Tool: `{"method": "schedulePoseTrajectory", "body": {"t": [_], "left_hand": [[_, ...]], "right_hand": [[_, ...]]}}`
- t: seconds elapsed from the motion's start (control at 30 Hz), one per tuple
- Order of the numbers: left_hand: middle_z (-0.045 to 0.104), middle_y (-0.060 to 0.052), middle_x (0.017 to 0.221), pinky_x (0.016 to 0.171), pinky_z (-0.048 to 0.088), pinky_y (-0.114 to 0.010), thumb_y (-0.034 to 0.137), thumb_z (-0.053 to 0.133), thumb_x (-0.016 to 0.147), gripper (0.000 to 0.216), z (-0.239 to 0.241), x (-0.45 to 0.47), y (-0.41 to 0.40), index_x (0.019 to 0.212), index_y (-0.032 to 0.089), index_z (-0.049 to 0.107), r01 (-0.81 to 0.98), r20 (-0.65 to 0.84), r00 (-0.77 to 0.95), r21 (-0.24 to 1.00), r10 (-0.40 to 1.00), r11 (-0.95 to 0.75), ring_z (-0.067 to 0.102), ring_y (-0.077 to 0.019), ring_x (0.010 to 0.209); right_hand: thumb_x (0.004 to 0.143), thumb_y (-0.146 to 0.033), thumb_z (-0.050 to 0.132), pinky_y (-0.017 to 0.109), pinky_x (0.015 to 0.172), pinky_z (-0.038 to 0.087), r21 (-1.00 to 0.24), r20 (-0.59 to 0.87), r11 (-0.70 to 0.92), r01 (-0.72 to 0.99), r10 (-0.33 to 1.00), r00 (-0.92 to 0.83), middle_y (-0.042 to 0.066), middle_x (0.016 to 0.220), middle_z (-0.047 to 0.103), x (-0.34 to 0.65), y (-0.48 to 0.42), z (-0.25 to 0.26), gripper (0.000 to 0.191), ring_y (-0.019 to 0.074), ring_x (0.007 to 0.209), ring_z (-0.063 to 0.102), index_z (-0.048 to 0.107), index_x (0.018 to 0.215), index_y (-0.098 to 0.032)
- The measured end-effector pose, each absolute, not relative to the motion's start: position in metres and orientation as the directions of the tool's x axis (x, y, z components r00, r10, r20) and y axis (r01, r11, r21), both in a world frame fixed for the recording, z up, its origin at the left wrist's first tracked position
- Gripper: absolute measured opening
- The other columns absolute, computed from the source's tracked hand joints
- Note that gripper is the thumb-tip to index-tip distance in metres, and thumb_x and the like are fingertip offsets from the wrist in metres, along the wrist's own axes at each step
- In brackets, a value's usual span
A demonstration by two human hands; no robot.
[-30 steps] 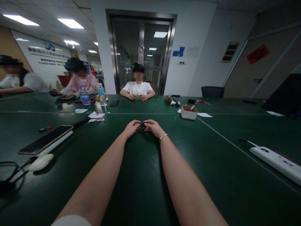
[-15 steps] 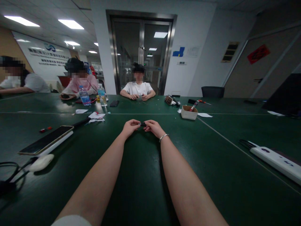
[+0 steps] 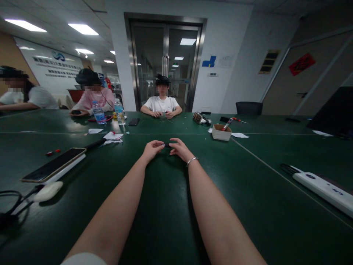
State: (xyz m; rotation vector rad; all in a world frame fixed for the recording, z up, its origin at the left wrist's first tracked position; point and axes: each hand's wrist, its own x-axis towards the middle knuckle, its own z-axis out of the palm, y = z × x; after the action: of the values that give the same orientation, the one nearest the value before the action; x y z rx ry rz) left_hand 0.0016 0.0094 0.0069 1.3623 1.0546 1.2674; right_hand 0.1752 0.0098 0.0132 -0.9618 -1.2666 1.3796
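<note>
Big green table [image 3: 248, 191] fills an office room with glass doors [image 3: 165, 62] at the back, and three other people sit along the far side. White power strip [image 3: 322, 189] on the right, phone [image 3: 52, 167] on the left, little cardboard box [image 3: 221, 131] further out. Left hand [image 3: 152, 149] and right hand [image 3: 180, 149] meet mid-table, fingertips of both pinched on a tiny dark piece [image 3: 166, 145] between them. Can't tell if it touches the tabletop.

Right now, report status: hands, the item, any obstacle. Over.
Left hand and right hand both pinch small dark object, low over green table. Cardboard box far right, phone far left, both apart.
</note>
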Motion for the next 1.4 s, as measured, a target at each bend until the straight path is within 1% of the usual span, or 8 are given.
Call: {"method": "schedulePoseTrajectory", "body": {"t": [0.37,0.47,0.63,0.77,0.9,1.03,1.17,1.4], "left_hand": [[0.066,-0.006,0.071,0.063,0.044,-0.025,0.035,0.074,0.059,0.033,0.0074,0.0031,0.0097,0.080,0.012,0.065,-0.037,0.162,0.083,0.987,0.983,-0.159,0.061,-0.0139,0.069],[0.065,-0.005,0.069,0.061,0.044,-0.025,0.035,0.073,0.059,0.031,0.0065,0.0028,0.0111,0.078,0.012,0.064,-0.040,0.151,0.082,0.988,0.985,-0.149,0.060,-0.0130,0.066],[0.066,-0.005,0.071,0.060,0.043,-0.024,0.035,0.073,0.059,0.030,0.0074,0.0026,0.0104,0.076,0.013,0.064,-0.047,0.147,0.075,0.989,0.986,-0.144,0.059,-0.0126,0.065],[0.065,-0.005,0.070,0.060,0.043,-0.025,0.036,0.074,0.058,0.030,0.0079,0.0027,0.0100,0.075,0.013,0.064,-0.053,0.140,0.063,0.989,0.988,-0.137,0.058,-0.0123,0.064],[0.065,-0.005,0.068,0.059,0.043,-0.025,0.036,0.073,0.059,0.030,0.0071,0.0029,0.0109,0.074,0.012,0.063,-0.063,0.142,0.057,0.988,0.988,-0.138,0.058,-0.0116,0.061],[0.064,-0.004,0.067,0.059,0.043,-0.024,0.036,0.073,0.059,0.030,0.0068,0.0030,0.0118,0.074,0.012,0.062,-0.062,0.133,0.049,0.990,0.990,-0.130,0.057,-0.0108,0.060],[0.064,-0.004,0.066,0.058,0.043,-0.024,0.036,0.073,0.059,0.031,0.0067,0.0030,0.0125,0.074,0.012,0.062,-0.053,0.134,0.048,0.990,0.990,-0.132,0.057,-0.0108,0.060],[0.064,-0.004,0.066,0.058,0.043,-0.024,0.036,0.074,0.058,0.031,0.0067,0.0030,0.0130,0.073,0.012,0.062,-0.054,0.129,0.029,0.990,0.991,-0.127,0.056,-0.0105,0.058]], "right_hand": [[0.076,-0.019,0.057,0.021,0.044,0.051,-0.994,0.052,0.025,-0.111,0.967,-0.248,0.000,0.076,0.057,0.1754,0.0057,0.0162,0.027,0.0044,0.042,0.051,0.050,0.102,-0.019],[0.065,-0.008,0.063,0.020,0.050,0.053,-0.985,0.115,0.078,-0.153,0.961,-0.250,-0.002,0.087,0.056,0.1755,0.0050,0.0168,0.054,0.0049,0.050,0.056,0.044,0.112,-0.026],[0.075,-0.018,0.056,0.019,0.042,0.050,-0.996,0.047,0.027,-0.083,0.967,-0.250,-0.001,0.077,0.057,0.1748,0.0059,0.0170,0.029,0.0046,0.041,0.051,0.048,0.102,-0.020],[0.067,-0.012,0.063,0.019,0.043,0.051,-0.991,0.097,0.075,-0.108,0.972,-0.216,-0.002,0.087,0.058,0.1748,0.0084,0.0146,0.043,0.0036,0.044,0.053,0.045,0.104,-0.024],[0.076,-0.023,0.057,0.018,0.039,0.049,-0.996,0.059,0.044,-0.073,0.974,-0.220,0.000,0.077,0.059,0.1752,0.0091,0.0132,0.026,0.0031,0.038,0.048,0.048,0.100,-0.019],[0.068,-0.015,0.065,0.019,0.047,0.053,-0.986,0.130,0.101,-0.130,0.963,-0.235,0.000,0.100,0.058,0.1759,0.0090,0.0134,0.051,0.0031,0.047,0.055,0.044,0.112,-0.027],[0.076,-0.023,0.057,0.020,0.040,0.049,-0.998,0.035,0.021,-0.064,0.973,-0.227,0.002,0.086,0.060,0.1759,0.0096,0.0134,0.031,0.0038,0.040,0.050,0.048,0.106,-0.020],[0.074,-0.022,0.060,0.019,0.041,0.050,-0.995,0.052,0.036,-0.088,0.980,-0.192,0.000,0.084,0.058,0.1746,0.0090,0.0139,0.038,0.0036,0.042,0.051,0.043,0.108,-0.023]]}}
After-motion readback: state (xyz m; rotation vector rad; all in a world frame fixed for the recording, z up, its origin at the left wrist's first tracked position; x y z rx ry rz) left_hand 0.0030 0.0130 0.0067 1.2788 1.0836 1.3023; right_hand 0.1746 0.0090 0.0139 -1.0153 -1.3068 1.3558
